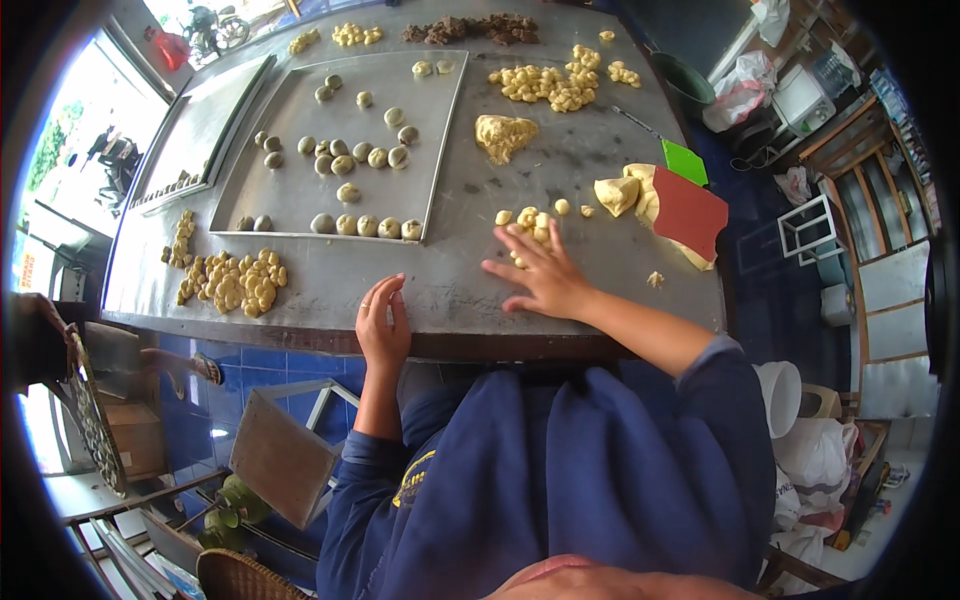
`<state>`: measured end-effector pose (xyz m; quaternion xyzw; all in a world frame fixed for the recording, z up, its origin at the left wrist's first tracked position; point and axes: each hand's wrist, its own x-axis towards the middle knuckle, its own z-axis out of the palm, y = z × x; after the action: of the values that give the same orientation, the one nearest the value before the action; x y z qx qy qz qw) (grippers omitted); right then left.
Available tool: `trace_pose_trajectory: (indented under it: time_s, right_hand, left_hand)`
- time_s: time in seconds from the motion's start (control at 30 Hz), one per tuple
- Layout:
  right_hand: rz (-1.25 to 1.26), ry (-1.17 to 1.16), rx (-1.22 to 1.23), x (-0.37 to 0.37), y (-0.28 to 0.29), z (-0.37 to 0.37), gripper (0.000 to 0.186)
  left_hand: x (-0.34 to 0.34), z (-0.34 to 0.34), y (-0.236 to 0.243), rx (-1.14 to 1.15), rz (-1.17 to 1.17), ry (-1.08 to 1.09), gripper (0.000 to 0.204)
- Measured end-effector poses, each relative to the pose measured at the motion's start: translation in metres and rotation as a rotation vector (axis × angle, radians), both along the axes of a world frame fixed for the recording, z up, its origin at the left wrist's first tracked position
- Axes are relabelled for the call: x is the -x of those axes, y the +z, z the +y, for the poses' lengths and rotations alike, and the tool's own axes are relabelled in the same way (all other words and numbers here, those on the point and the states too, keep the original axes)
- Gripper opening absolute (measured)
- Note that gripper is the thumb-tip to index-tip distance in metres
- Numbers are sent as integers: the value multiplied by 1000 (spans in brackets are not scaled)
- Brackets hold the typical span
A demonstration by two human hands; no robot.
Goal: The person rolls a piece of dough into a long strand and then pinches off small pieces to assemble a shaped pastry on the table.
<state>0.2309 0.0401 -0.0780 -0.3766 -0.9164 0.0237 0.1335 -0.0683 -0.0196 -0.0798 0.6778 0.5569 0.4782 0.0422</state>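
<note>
The right hand (545,275) lies flat on the bench (460,290), its grip open with fingers spread, fingertips touching a small cluster of dough balls (528,222) just ahead. The left hand (382,325) rests at the bench's near edge, grip loose and empty. A tray (300,190) of shaped balls sits beyond it.

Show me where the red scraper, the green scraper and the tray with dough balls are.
red scraper (690,210), head view, middle of its flat blade
green scraper (685,162), head view, middle of its face
tray with dough balls (300,190), head view, bare part of its floor
</note>
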Motion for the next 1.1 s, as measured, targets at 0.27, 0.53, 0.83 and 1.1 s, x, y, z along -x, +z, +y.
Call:
trace_pose_trajectory:
  time_s: [0.27, 0.53, 0.83, 1.1]
  right_hand:
    - [93, -285, 44, -11, 1, 90, 23]
    - [142, -425, 224, -68, 28, 66, 26]
    - [-41, -294, 227, -64, 41, 20, 66]
    - [46, -53, 72, -89, 32, 3, 54]
  left_hand:
    - [-2, -3, 6, 58, -55, -13, 19]
    - [-1, -5, 2, 76, -83, 4, 18]
    - [-1, -5, 7, 104, -85, 4, 18]
    - [-2, -3, 6, 113, -105, 12, 20]
